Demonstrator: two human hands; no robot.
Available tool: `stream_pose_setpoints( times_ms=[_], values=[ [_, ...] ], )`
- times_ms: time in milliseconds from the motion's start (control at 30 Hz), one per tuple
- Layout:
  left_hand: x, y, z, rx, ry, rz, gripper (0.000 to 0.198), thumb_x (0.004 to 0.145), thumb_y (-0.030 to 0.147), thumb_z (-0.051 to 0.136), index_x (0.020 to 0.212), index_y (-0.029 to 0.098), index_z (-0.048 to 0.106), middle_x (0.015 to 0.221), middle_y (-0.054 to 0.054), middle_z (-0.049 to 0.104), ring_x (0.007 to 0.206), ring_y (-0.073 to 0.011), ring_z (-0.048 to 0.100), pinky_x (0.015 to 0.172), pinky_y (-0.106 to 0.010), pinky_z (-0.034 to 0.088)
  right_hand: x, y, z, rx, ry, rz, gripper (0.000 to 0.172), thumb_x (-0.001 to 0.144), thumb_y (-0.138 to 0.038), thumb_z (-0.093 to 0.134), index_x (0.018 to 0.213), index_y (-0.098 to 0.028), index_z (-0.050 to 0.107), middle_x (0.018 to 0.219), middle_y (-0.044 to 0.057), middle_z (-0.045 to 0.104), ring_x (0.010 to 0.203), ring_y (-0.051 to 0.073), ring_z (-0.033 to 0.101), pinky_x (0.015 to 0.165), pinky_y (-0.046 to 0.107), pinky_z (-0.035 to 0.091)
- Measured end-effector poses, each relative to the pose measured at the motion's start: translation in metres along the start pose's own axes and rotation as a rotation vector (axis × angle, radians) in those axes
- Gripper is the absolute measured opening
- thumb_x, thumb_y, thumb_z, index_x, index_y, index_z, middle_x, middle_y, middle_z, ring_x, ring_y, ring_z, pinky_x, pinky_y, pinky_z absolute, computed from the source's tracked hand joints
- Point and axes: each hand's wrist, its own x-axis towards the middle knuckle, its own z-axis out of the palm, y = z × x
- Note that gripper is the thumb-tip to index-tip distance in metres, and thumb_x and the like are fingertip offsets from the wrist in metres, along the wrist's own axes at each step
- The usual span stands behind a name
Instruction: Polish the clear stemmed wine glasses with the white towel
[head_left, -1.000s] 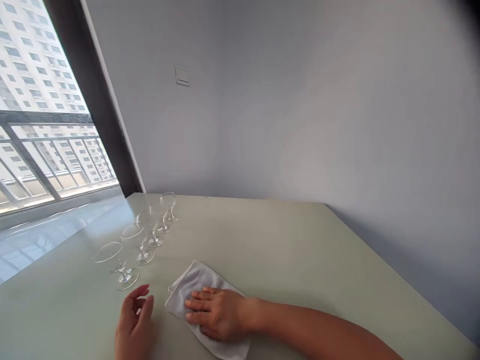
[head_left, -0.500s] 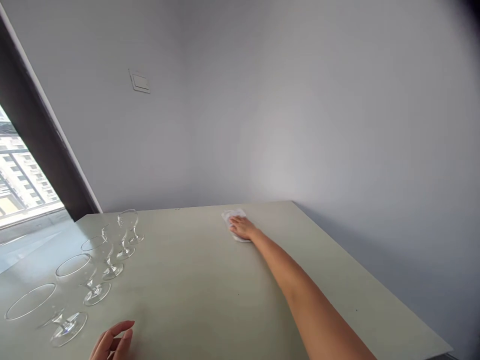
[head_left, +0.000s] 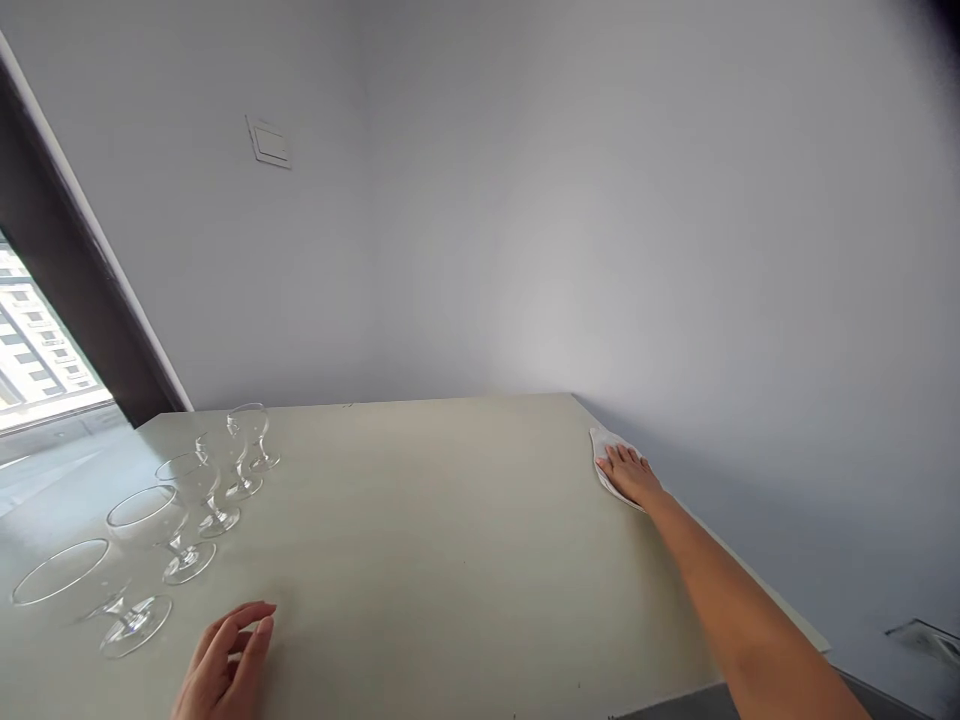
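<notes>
My right hand (head_left: 630, 476) lies flat with fingers spread on a white cloth (head_left: 602, 440), pressing it to the tabletop by the right edge. The cloth sticks out past the fingertips and along the near side of the palm. At the lower left, my left hand (head_left: 229, 660) rests low over the table (head_left: 420, 520), loosely curled, its thumb and fingers apart and nothing between them. Closest to that hand is the front stemmed glass (head_left: 135, 628), a short way to its left.
Several clear stemmed glasses stand upright in a slanting row on the left, including one glass (head_left: 189, 563) behind the front one and a farthest glass (head_left: 264, 460). Grey walls (head_left: 675, 250) close off the back and right. A dark frame (head_left: 82, 240) borders the window at left.
My right hand has slid the cloth from the back middle of the table to its right edge. My left hand shows slightly higher in view. The glasses still stand in their row.
</notes>
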Motion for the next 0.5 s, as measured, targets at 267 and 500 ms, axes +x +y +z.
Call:
stream_pose_setpoints(
  times_ms=[267,500],
  values=[
    [-0.006,0.01,0.001,0.017,-0.018,0.069,0.036,0.074,0.054,0.042,0.086,0.024,0.058,0.1,-0.003,0.056,0.071,-0.0155,0.056,0.065,-0.028,0.046,-0.043,-0.096,0.014,0.026,-0.019,-0.324,0.069,0.085,-0.055,0.016,0.139,-0.012,0.023,0.146,0.01,0.015,0.133,0.027,0.01,0.107,0.04,0.011],
    [-0.008,0.015,0.001,-0.085,-0.002,0.059,0.033,0.073,0.051,0.045,0.085,0.022,0.058,0.101,-0.004,0.055,0.076,-0.0166,0.055,0.067,-0.029,0.045,-0.09,-0.241,0.004,0.169,-0.066,-0.778,0.079,0.082,-0.064,0.021,0.138,-0.009,0.024,0.146,0.012,0.015,0.133,0.03,0.007,0.107,0.042,0.008]
  ],
)
